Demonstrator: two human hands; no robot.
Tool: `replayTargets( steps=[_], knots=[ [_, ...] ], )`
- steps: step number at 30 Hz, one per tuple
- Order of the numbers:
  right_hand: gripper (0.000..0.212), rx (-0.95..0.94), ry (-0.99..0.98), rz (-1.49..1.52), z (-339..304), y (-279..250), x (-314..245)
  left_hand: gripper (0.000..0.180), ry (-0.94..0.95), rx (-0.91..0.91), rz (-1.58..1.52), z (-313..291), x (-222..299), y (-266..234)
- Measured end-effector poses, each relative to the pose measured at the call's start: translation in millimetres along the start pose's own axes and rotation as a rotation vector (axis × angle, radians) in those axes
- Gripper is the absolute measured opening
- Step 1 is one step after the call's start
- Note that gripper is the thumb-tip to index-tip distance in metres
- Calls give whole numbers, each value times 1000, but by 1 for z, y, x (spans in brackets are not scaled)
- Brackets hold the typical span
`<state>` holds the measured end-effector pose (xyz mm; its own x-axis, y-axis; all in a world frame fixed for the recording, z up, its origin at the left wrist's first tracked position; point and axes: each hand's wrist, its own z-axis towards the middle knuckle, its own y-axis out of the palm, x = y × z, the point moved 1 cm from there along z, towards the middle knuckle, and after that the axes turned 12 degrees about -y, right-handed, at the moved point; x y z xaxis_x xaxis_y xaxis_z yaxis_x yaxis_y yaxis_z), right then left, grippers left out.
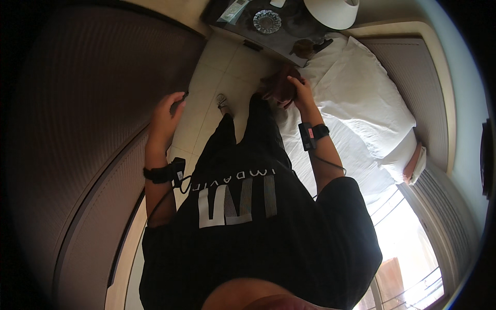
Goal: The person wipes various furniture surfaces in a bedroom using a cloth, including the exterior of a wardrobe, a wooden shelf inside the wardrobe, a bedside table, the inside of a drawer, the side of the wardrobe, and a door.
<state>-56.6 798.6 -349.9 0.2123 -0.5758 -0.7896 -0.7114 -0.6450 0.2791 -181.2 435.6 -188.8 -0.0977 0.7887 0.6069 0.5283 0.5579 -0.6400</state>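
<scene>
My right hand (302, 95) is closed around a dark reddish-brown soft item (283, 88), which looks like bunched cloth or a pouch; its exact kind is unclear. The item hangs beside the near corner of the white-covered bed (346, 88), in front of my leg. On the left, my left hand (168, 116) is raised by the edge of a brown ribbed wardrobe door (113, 67). Its fingers and thumb curl around something small and dark, partly hidden, that I cannot make out. Each wrist wears a black strapped device with a cable.
A dark glossy bedside table (243, 23) stands ahead, bearing a glass ashtray (267, 21), a white lampshade (333, 11) and a small brown object (303, 48). Pale floor tiles (206, 77) run between wardrobe and bed. A ribbed headboard (413, 67) stands right; a bright window (413, 248) is lower right.
</scene>
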Motion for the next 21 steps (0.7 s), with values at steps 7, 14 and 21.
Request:
replayTargets(
  steps=[7,14,21],
  knots=[
    [45,56,137,173,-18,14,85,27,88,-33,13,3,-72,10],
    [47,212,180,486,7,-25,131,26,21,-151,-59,24,-91,53],
    [45,365,42,575,67,-80,183,26,-21,-154,-98,77,-112,103]
  ],
)
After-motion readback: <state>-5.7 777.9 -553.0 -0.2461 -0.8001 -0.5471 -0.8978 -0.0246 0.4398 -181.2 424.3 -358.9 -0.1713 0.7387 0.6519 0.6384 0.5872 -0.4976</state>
